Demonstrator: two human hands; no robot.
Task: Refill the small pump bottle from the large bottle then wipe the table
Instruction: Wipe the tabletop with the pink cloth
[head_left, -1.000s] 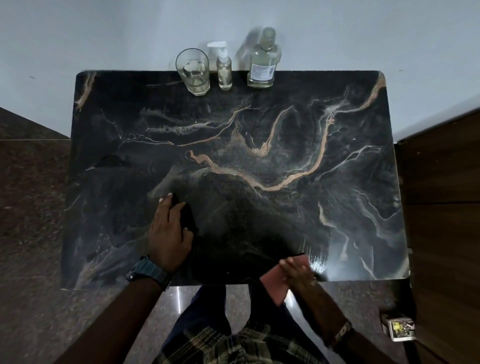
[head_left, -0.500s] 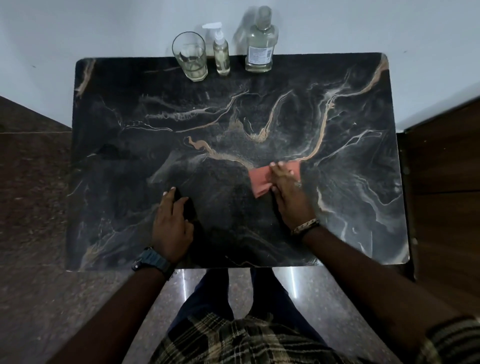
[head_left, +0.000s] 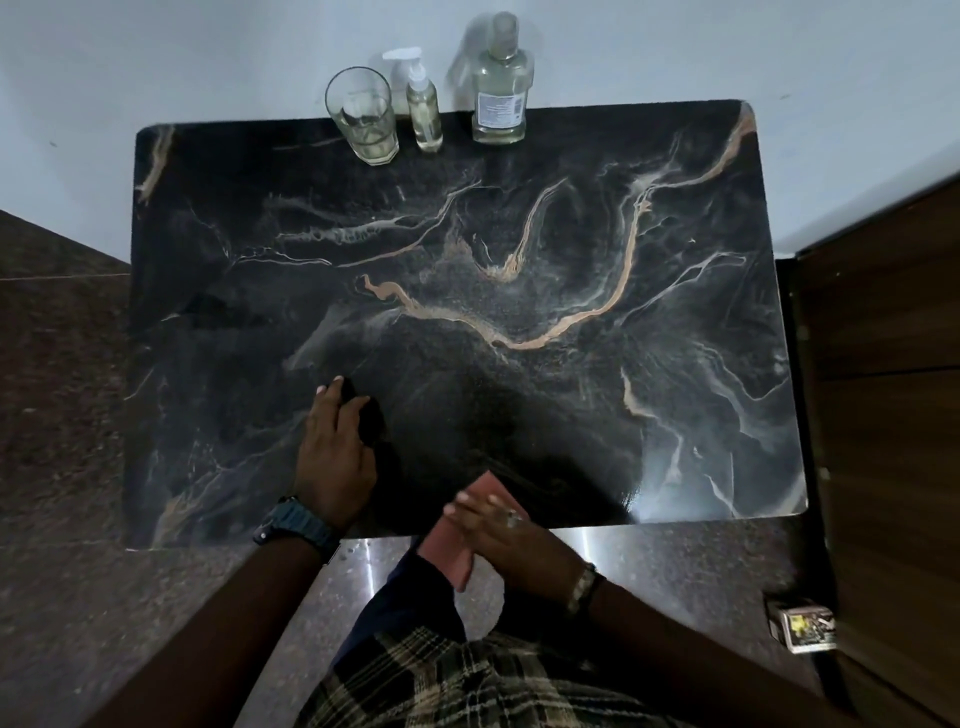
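Note:
A small pump bottle (head_left: 424, 111) and a large clear bottle (head_left: 501, 96) stand upright at the back edge of the black marble table (head_left: 519, 291). My right hand (head_left: 506, 535) lies with straight fingers on a pink cloth (head_left: 452, 551) at the table's front edge; part of the cloth hangs past the edge. My left hand (head_left: 335, 457) rests flat on the table at the front left, wearing a watch.
A drinking glass (head_left: 362, 117) holding a little liquid stands left of the pump bottle. A small box (head_left: 804, 629) lies on the floor at the right, beside a wooden cabinet (head_left: 883, 415). A white wall runs behind the table.
My right hand has drawn the pink cloth from the middle of the table back to the front edge. The left hand has stayed in place.

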